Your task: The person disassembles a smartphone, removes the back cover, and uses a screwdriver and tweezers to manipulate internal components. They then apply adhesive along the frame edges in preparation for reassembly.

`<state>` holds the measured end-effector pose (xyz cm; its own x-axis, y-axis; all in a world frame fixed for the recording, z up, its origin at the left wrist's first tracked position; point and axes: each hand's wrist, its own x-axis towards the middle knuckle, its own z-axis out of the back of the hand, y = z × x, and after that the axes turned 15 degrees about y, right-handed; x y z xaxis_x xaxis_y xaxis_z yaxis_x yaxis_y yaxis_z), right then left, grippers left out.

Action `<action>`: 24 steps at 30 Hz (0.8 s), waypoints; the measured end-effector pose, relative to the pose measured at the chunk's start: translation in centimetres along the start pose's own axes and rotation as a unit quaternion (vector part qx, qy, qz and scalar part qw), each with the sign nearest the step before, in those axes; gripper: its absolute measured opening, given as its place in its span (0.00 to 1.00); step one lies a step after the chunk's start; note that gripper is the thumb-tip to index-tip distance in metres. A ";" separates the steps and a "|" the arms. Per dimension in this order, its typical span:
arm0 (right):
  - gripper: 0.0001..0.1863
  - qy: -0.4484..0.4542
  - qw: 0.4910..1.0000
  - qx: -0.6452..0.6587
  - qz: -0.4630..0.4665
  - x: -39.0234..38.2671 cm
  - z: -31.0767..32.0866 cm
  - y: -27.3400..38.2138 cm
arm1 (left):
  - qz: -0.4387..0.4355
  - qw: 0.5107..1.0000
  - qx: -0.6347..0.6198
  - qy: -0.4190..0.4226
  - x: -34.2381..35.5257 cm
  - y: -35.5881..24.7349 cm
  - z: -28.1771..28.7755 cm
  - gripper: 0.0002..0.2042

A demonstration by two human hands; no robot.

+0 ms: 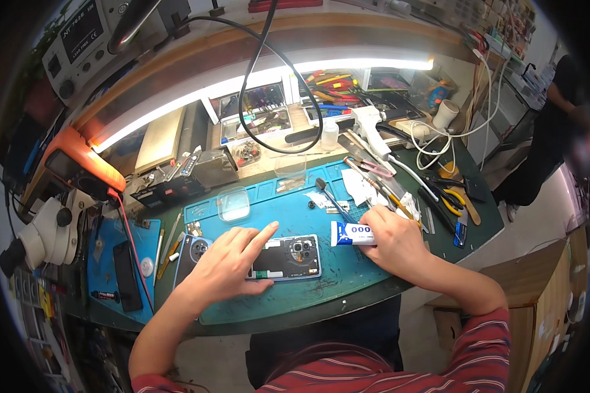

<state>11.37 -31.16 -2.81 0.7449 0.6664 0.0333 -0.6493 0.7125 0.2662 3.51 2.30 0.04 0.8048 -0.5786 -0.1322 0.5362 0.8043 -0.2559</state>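
Observation:
An opened phone point(287, 257) lies lengthwise on the blue work mat, its inner parts and round camera module showing. Over its left end rests my left hand point(226, 262), fingers stretched out and thumb apart along the lower side. Partly under that hand and wrist is a bluish phone back cover point(189, 257) with a round camera ring. To the right of the phone, my right hand point(394, 242) is closed around a white and blue glue tube point(349, 234), held level with its blue end toward the phone. The tube's other end is hidden in my fingers.
A small brush point(326, 191), a clear plastic box point(233, 204) and crumpled white tissue point(362, 188) are behind the phone. A white glue gun point(372, 131) and yellow-handled pliers point(452, 202) stand right. An orange multimeter point(85, 164) and dark phone point(127, 275) are left. A person point(544, 131) stands beyond the bench.

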 end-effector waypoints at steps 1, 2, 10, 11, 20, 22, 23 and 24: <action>0.16 -0.004 1.000 -0.002 -0.009 0.2 -0.5 -0.3 | 0.007 1.000 0.006 -0.011 -0.2 -0.4 -0.2 0.51; 0.16 -0.007 1.000 -0.005 -0.018 0.3 -0.7 -0.6 | 0.015 1.000 0.010 -0.024 -0.3 -0.9 -0.3 0.52; 0.18 -0.138 0.988 0.071 -0.016 1.3 1.2 -1.7 | 0.071 0.994 -0.056 -0.064 -1.1 -4.9 -2.4 0.53; 0.14 -0.119 0.980 0.159 -0.021 1.2 2.3 -1.0 | 0.080 0.989 -0.067 -0.109 -1.3 -5.5 -2.0 0.46; 0.38 0.050 0.868 0.455 0.191 -3.7 2.0 6.0 | -0.011 0.932 -0.231 -0.279 -3.5 -12.3 -5.6 0.23; 0.29 0.020 0.830 0.500 0.247 -5.1 -0.4 7.4 | -0.041 0.904 -0.359 -0.230 -3.5 -13.1 -6.4 0.27; 0.25 0.022 0.821 0.508 0.257 -5.5 -1.0 8.2 | -0.026 0.898 -0.387 -0.208 -4.1 -13.3 -7.5 0.25; 0.22 0.023 0.809 0.520 0.272 -5.7 -1.5 8.8 | -0.042 0.893 -0.388 -0.224 -4.6 -13.2 -8.6 0.24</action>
<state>1.20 -28.38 -2.16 0.3690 0.8444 0.3885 -0.3810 -0.2438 0.8918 -9.52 -6.82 -4.22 0.8843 -0.3807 0.2704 0.4017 0.3250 -0.8562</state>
